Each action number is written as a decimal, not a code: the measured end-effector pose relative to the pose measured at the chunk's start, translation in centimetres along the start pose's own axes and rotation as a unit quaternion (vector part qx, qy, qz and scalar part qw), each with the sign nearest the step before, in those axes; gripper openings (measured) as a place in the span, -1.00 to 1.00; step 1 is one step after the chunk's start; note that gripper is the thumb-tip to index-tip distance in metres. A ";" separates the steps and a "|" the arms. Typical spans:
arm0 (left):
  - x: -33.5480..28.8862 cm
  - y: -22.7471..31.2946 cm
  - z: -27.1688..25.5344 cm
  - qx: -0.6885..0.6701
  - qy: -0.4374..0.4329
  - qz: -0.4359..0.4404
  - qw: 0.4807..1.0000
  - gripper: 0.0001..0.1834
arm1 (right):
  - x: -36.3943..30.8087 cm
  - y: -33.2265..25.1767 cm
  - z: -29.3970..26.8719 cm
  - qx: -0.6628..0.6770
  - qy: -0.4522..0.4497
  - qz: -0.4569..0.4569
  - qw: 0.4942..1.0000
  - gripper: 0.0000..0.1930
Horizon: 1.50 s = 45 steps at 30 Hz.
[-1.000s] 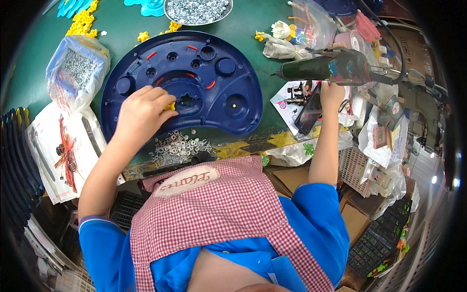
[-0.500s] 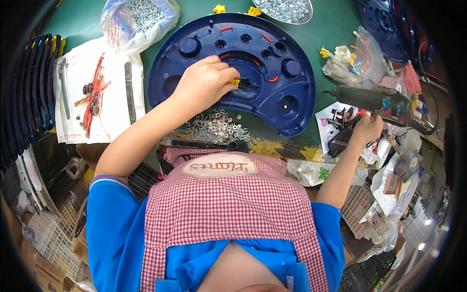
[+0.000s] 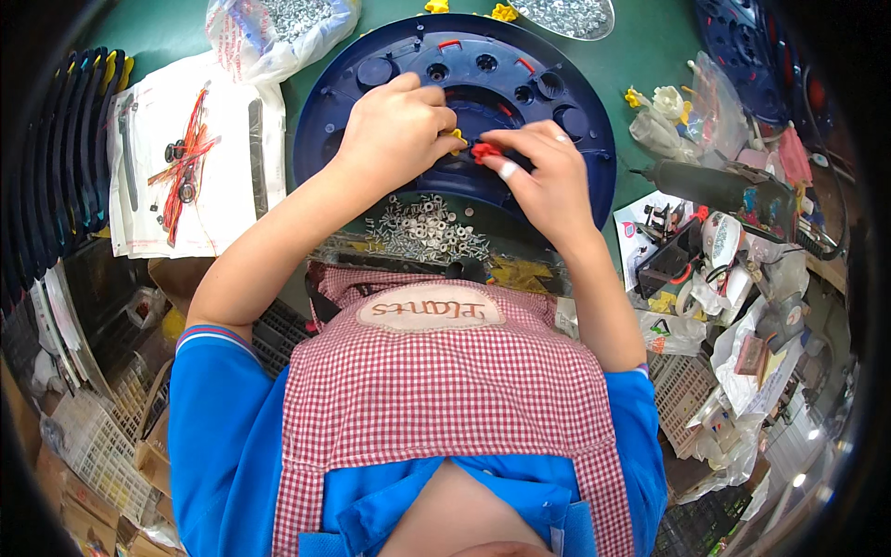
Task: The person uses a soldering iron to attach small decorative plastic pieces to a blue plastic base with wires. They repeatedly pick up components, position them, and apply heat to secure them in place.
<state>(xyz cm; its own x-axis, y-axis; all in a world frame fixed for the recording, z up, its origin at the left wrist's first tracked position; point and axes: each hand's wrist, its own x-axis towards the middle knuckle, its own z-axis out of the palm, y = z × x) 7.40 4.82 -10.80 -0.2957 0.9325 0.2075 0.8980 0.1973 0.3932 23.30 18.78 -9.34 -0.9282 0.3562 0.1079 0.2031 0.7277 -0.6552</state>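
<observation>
A dark blue semicircular plastic panel (image 3: pixel 557 84) lies on the green table in front of me. My left hand (image 3: pixel 394 130) rests on its middle and pinches a small yellow plastic piece (image 3: pixel 457 136). My right hand (image 3: pixel 548 172) is beside it, fingers closed on a small red plastic piece (image 3: pixel 484 149). The two pieces sit nearly touching over the panel's inner curve. A heap of small silver screws (image 3: pixel 427 227) lies just below the panel, near my chest.
A dark electric screwdriver (image 3: pixel 715 186) lies at the right among bags and parts. A clear bag of screws (image 3: pixel 278 28) and a metal dish of screws (image 3: pixel 566 14) sit at the top. A white sheet with red wires (image 3: pixel 186 167) is at the left, beside stacked blue panels (image 3: pixel 56 158).
My right hand has let go of the screwdriver and come over to the panel, now holding a red piece beside my left hand. The view shifted, so the panel sits more central.
</observation>
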 end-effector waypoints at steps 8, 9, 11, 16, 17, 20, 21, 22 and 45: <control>-0.2 -0.9 0.3 0.001 0.046 0.047 0.998 -0.79 | 0.7 0.2 0.8 -0.057 -0.008 0.020 0.998 -0.79; -0.1 -1.0 0.4 -0.002 0.038 0.050 0.998 -0.79 | 0.8 0.2 1.0 -0.066 -0.010 0.017 0.998 -0.78; 0.2 -2.0 0.6 -0.072 0.025 0.100 0.992 -0.81 | 0.7 1.1 1.1 -0.086 0.004 -0.059 0.995 -0.80; -0.1 -1.5 0.7 -0.032 0.029 0.069 0.997 -0.84 | 0.9 1.7 0.8 -0.093 -0.002 -0.124 0.988 -0.82; -0.1 -1.3 0.5 -0.012 0.022 0.060 0.998 -0.84 | 0.9 1.5 0.8 -0.100 -0.007 -0.122 0.987 -0.81; -0.2 -1.0 0.1 0.012 0.009 0.046 0.999 -0.84 | 0.8 1.1 0.8 -0.118 -0.012 -0.121 0.985 -0.79; -0.5 -1.2 0.2 -0.004 0.009 0.050 0.999 -0.84 | 0.8 1.2 1.0 -0.122 -0.005 -0.125 0.985 -0.79; -0.6 -1.5 0.2 -0.019 0.009 0.054 0.998 -0.83 | 0.8 1.3 1.1 -0.125 0.003 -0.129 0.984 -0.78; -0.6 -0.5 1.3 0.023 0.114 0.053 0.992 -0.80 | -5.0 -1.8 1.7 -0.200 -0.028 -0.163 0.966 -0.81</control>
<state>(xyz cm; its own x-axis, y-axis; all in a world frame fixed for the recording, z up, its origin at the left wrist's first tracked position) 7.58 4.53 -12.27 -0.2601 0.8573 0.4443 0.9404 0.1206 0.3179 27.02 14.70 -9.95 -0.9761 0.0470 0.2122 -0.0081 0.9678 -0.2516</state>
